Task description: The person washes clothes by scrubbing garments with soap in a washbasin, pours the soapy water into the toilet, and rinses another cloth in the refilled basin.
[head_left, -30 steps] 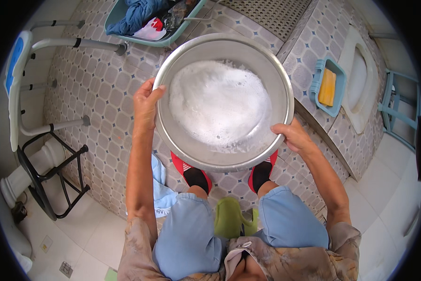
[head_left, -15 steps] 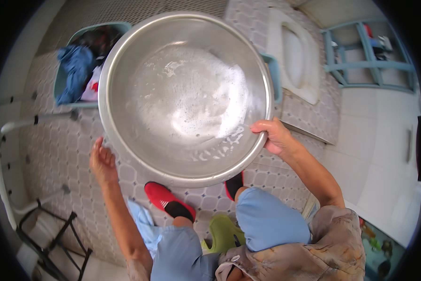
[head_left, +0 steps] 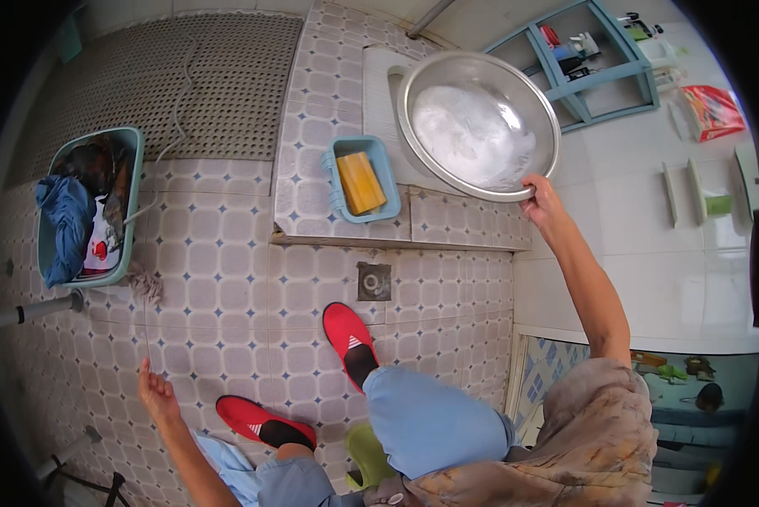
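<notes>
A large round metal basin (head_left: pixel 525 91) is tilted over the raised tiled ledge at the right, with foamy suds on its inner bottom. My right hand (head_left: pixel 545 204) grips its near right rim, thumb on the inner side. Low at the left, away from the basin, my left hand (head_left: pixel 160 399) holds nothing; its index finger is stretched out and the others are loosely bent. Left of the basin, a small blue basket (head_left: pixel 390 208) with yellow soap-like bars (head_left: pixel 361 179) stands on the ledge. Partly covered by the basin is a white squat toilet (head_left: pixel 381 106).
A blue-green tub (head_left: pixel 132 194) of clothes (head_left: pixel 65 220) stands at the left beside a perforated mat (head_left: pixel 219 76). A blue shelf rack (head_left: pixel 616 84) is against the right wall. The ledge's step edge (head_left: pixel 337 241) crosses ahead of my red shoes (head_left: pixel 346 328). A green stool (head_left: pixel 367 456) is beneath me.
The basin has swung to the far right in my right hand, uncovering the basket of bars and the floor drain. My view has shifted, and my left hand is lower in it.
</notes>
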The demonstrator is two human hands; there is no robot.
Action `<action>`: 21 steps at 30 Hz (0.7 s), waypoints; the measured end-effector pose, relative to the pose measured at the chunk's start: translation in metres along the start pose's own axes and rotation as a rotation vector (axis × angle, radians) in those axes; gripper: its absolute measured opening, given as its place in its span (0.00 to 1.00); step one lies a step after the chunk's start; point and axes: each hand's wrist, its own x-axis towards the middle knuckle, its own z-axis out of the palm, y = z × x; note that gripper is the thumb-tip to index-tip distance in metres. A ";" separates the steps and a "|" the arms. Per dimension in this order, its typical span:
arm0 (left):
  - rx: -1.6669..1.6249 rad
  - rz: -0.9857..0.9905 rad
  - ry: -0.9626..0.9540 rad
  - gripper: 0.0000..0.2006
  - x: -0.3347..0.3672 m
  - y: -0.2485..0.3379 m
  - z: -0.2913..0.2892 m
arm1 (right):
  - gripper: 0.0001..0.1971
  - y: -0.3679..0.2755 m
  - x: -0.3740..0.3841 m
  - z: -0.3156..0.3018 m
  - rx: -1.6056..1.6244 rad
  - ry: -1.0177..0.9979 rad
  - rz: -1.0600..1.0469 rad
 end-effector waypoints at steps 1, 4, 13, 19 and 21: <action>0.001 -0.002 0.032 0.17 -0.002 0.002 -0.004 | 0.09 -0.003 0.011 -0.002 -0.001 0.003 -0.003; 0.018 -0.005 0.064 0.17 -0.005 0.003 -0.004 | 0.11 -0.018 0.068 -0.032 -0.024 0.127 0.042; 0.045 -0.035 0.152 0.15 -0.020 0.001 -0.027 | 0.18 -0.046 0.152 0.002 -0.555 0.281 -0.129; 0.004 -0.068 0.149 0.12 -0.022 -0.008 -0.038 | 0.21 -0.073 0.144 0.040 -1.494 0.426 -0.612; 0.015 -0.075 0.157 0.11 -0.022 -0.014 -0.035 | 0.20 -0.081 0.131 0.062 -1.548 0.429 -0.653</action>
